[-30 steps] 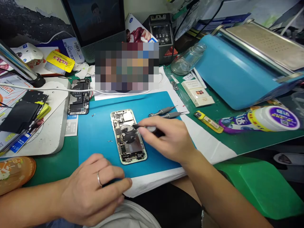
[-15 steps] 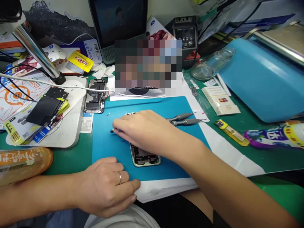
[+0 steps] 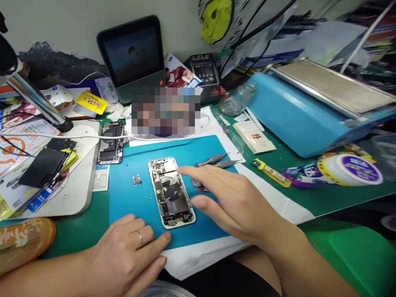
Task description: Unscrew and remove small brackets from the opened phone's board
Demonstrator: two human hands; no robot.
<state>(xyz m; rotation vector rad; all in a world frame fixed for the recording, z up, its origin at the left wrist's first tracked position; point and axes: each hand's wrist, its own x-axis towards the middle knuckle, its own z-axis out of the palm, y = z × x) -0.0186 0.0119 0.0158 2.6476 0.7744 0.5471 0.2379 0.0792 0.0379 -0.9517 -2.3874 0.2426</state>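
An opened smartphone (image 3: 177, 202) lies on the blue mat (image 3: 123, 206), its battery and inner boards exposed. My right hand (image 3: 229, 198) is over the phone's right side, thumb and index finger spread with nothing between them. The index fingertip overlaps the phone's upper right edge; whether it touches is unclear. Left of the phone lies a small metal bracket-like part (image 3: 137, 180), with tiny screws (image 3: 148, 197) nearby. My left hand (image 3: 130, 247), wearing a ring, rests at the mat's front edge, index finger stretched out, holding nothing visible.
Two grey screwdrivers (image 3: 227, 163) lie right of the phone, partly behind my right hand. Another opened phone (image 3: 110, 142) sits beyond the mat's left corner. A yellow cutter (image 3: 272, 173), a white-capped bottle (image 3: 337, 170) and a blue machine (image 3: 297, 115) stand right. A lamp post (image 3: 37, 99) rises left.
My right hand has moved from over the phone to its right and opened. The small metal part from its fingers now lies on the mat. The view has shifted.
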